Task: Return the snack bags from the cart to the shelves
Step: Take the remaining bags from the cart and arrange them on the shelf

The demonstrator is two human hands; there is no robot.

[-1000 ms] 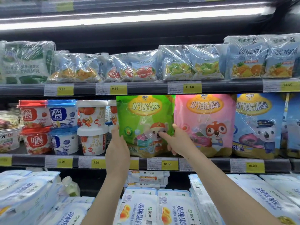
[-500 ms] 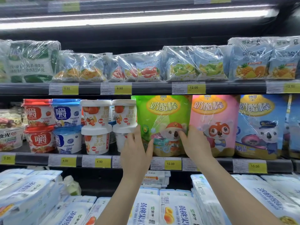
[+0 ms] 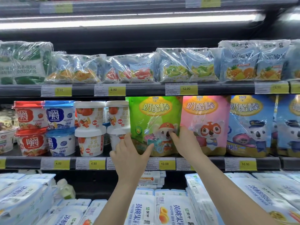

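A green snack bag [image 3: 154, 120] with a koala cartoon stands upright on the middle shelf [image 3: 203, 161], left of a pink bag [image 3: 206, 124] and a blue bag [image 3: 250, 125] of the same brand. My left hand [image 3: 129, 151] holds the green bag's lower left corner, thumb across its front. My right hand [image 3: 185, 140] holds its lower right edge, thumb pressed on the koala picture and fingers behind, between the green and pink bags. The bag's bottom sits at the shelf front.
Stacked yogurt tubs [image 3: 90, 127] stand just left of the green bag, close to my left hand. Wrapped multipacks [image 3: 185, 65] fill the shelf above. White pouches [image 3: 170, 208] lie in the bin below my arms. Yellow price tags [image 3: 167, 164] line the shelf edges.
The green bag has gone from in front of the tubs rightward and back into its slot beside the pink bag. Both hands moved with it and stay on its lower corners.
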